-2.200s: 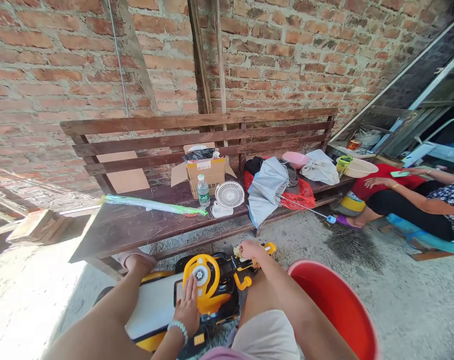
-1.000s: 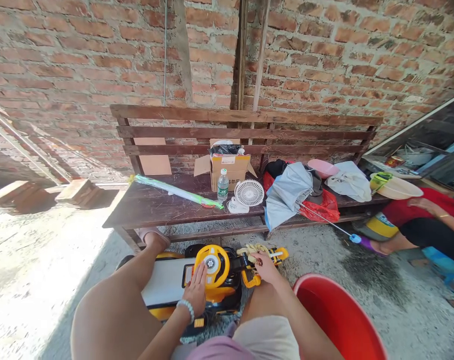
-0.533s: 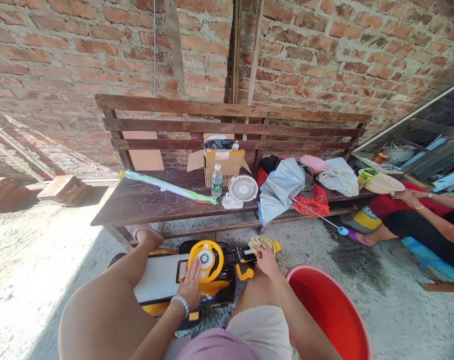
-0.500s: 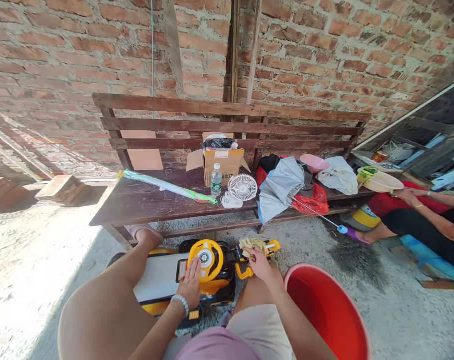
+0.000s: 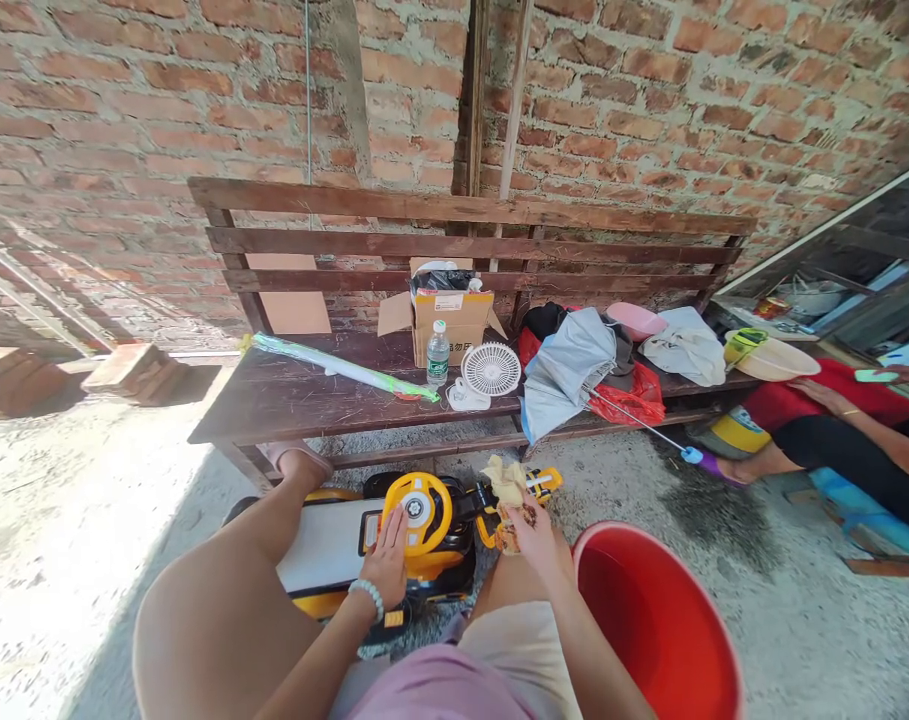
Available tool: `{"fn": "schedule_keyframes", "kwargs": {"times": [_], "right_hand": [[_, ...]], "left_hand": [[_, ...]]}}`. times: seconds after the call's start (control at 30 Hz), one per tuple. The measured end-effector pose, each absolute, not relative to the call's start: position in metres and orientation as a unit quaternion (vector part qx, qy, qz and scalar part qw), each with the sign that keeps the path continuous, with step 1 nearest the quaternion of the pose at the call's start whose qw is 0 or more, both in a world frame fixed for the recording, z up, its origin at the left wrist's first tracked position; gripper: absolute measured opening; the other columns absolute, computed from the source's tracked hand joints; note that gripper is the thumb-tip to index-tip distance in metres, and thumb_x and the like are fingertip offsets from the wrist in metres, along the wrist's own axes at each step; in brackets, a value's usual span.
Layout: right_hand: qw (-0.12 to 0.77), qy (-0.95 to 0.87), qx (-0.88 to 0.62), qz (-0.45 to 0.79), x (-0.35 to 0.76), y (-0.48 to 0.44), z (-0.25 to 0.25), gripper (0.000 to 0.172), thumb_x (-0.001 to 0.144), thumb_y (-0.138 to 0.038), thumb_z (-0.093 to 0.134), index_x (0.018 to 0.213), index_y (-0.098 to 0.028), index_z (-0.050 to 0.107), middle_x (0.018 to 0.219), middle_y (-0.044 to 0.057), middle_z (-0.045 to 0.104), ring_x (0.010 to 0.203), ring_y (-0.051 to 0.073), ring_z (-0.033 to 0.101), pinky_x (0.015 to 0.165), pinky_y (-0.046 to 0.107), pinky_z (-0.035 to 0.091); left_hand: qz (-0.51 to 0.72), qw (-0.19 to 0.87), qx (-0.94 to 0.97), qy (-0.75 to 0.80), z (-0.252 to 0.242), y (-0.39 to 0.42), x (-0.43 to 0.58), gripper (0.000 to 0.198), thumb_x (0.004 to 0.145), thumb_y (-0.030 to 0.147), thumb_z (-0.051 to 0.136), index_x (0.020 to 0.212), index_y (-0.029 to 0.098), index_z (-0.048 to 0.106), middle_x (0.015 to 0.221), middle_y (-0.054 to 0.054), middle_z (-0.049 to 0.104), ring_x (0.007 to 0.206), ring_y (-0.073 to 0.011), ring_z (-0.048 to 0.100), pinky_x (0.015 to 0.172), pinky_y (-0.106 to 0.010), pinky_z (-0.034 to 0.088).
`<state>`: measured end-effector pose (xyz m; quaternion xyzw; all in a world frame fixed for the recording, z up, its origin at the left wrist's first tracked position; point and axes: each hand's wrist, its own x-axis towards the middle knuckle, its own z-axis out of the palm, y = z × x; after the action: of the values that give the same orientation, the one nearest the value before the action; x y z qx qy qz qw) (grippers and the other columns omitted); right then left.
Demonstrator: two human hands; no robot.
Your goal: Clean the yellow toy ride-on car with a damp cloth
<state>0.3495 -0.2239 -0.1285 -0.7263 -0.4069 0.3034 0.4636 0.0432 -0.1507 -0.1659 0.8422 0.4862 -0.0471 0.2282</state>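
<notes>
A yellow and black ride-on toy car (image 5: pixel 326 545) with a pale seat stands on the ground between my legs. My left hand (image 5: pixel 386 565) lies flat on the left side of its yellow steering wheel (image 5: pixel 445 510), fingers stretched out and holding nothing. In my right hand (image 5: pixel 540 540) a crumpled yellowish cloth (image 5: pixel 506 482) with brown stains is gripped, its lower part hanging below my fingers. That hand is over my right thigh, close to the yellow and black part at the car's front end (image 5: pixel 545 482). My fingers partly cover the cloth.
To my right stands a red bucket (image 5: pixel 731 640) with liquid in it. Ahead, a wooden bench (image 5: pixel 251 410) bears a water bottle (image 5: pixel 437 358), a white fan (image 5: pixel 491 370), a cardboard box (image 5: pixel 454 318) and a folded silver umbrella (image 5: pixel 570 365). Another person (image 5: pixel 836 430) sits at the right.
My right hand has turned, so more of the stained cloth shows above and below it. My left hand stays on the wheel. The other person's far hand now holds a light green object.
</notes>
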Motion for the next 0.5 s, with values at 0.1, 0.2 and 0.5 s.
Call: {"fn": "schedule_keyframes", "kwargs": {"times": [0.1, 0.2, 0.5], "right_hand": [[0.273, -0.545, -0.752, 0.251, 0.325, -0.200, -0.119, 0.048, 0.093, -0.028, 0.058, 0.139, -0.027, 0.072, 0.152, 0.012, 0.064, 0.147, 0.032, 0.053, 0.126, 0.048, 0.041], [0.134, -0.560, -0.794, 0.193, 0.309, -0.180, -0.111, 0.050, 0.095, -0.018, 0.056, 0.142, -0.026, 0.071, 0.151, 0.014, 0.061, 0.141, 0.033, 0.054, 0.121, 0.044, 0.043], [0.244, -0.497, -0.808, 0.201, 0.336, -0.157, -0.114, 0.037, 0.092, -0.022, 0.053, 0.121, -0.018, 0.076, 0.115, 0.014, 0.075, 0.108, 0.030, 0.072, 0.098, 0.041, 0.055]], "left_hand": [[-0.049, 0.233, 0.838, 0.491, -0.163, -0.151, 0.043, 0.098, 0.082, 0.006, 0.049, 0.174, 0.006, 0.017, 0.184, -0.011, 0.005, 0.171, -0.0271, 0.007, 0.138, -0.044, 0.022], [-0.043, 0.240, 0.834, 0.496, -0.165, -0.150, 0.043, 0.098, 0.082, 0.004, 0.047, 0.175, 0.008, 0.016, 0.184, -0.009, 0.006, 0.171, -0.0267, 0.008, 0.137, -0.044, 0.025], [0.019, 0.276, 0.829, 0.486, -0.191, -0.147, 0.039, 0.100, 0.078, 0.009, 0.051, 0.174, 0.009, 0.023, 0.184, -0.010, 0.009, 0.171, -0.0309, 0.011, 0.135, -0.051, 0.032]]}}
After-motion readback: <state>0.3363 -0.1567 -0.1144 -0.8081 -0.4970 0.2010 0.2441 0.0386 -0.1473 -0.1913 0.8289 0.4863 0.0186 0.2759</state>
